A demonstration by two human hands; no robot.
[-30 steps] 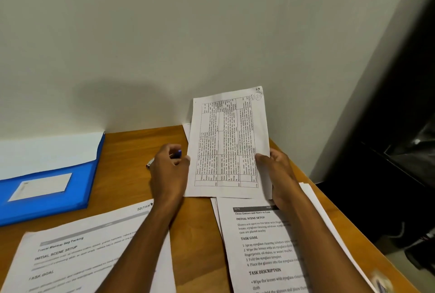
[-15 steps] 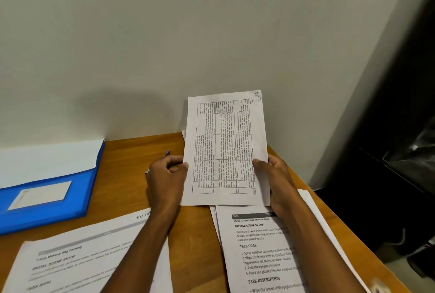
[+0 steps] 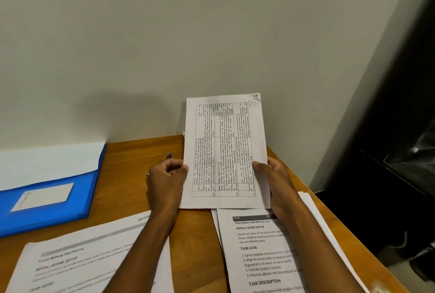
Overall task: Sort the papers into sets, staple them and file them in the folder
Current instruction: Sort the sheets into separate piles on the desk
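Observation:
A printed sheet [image 3: 223, 146] with a table on it, turned sideways and marked by hand at its top right corner, stands upright over the back of the wooden table [image 3: 131, 175]. My left hand [image 3: 166, 182] pinches its left edge while its curled fingers also hold a pen [image 3: 168, 156]. My right hand [image 3: 275, 179] grips the sheet's right edge, thumb on the front. A blue folder [image 3: 47, 217] lies open at the left with white paper inside. A stack of papers [image 3: 259, 252] lies under my right forearm. Another printed sheet [image 3: 77, 262] lies at the near left.
A plain wall [image 3: 164, 57] rises right behind the table. The table's right edge [image 3: 329, 217] runs diagonally, with a dark gap and dim objects [image 3: 400, 175] beyond it. No stapler is in view.
My left hand has moved right and taken the sheet's left edge. The sheet has straightened and now hangs between both hands.

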